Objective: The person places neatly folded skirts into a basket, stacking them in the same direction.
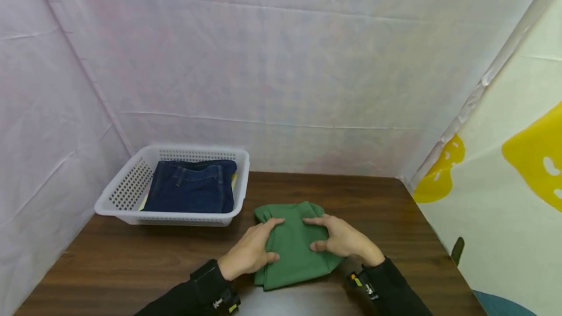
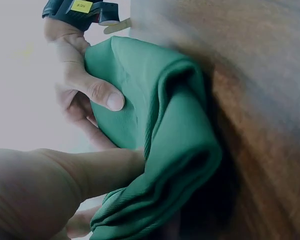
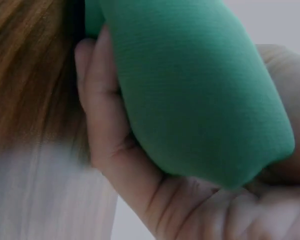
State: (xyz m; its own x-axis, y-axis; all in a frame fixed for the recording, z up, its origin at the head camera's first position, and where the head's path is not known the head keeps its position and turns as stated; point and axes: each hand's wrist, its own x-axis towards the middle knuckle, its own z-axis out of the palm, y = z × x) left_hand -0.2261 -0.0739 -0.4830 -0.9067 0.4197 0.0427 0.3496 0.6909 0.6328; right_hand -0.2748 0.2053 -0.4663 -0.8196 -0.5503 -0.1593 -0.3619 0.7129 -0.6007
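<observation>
A folded green cloth (image 1: 296, 257) lies near the front of the table, between my hands. Its exact kind cannot be told from the folds. My left hand (image 1: 250, 251) grips its left side, thumb on top. On the right side, my right hand (image 1: 344, 240) holds the cloth between thumb and fingers. Thick rolled layers of the green cloth (image 2: 182, 120) show at its edge in the left wrist view. Seen from the right wrist, fingers (image 3: 107, 115) curl under the green cloth (image 3: 195, 90); part of that hand is hidden behind it.
Left of the cloth, at the back of the brown wooden table (image 1: 369, 194), stands a white plastic basket (image 1: 110, 207). Folded dark blue jeans (image 1: 193, 189) lie inside it, over something pale yellow. White fabric walls (image 1: 281, 62) rise behind and on both sides.
</observation>
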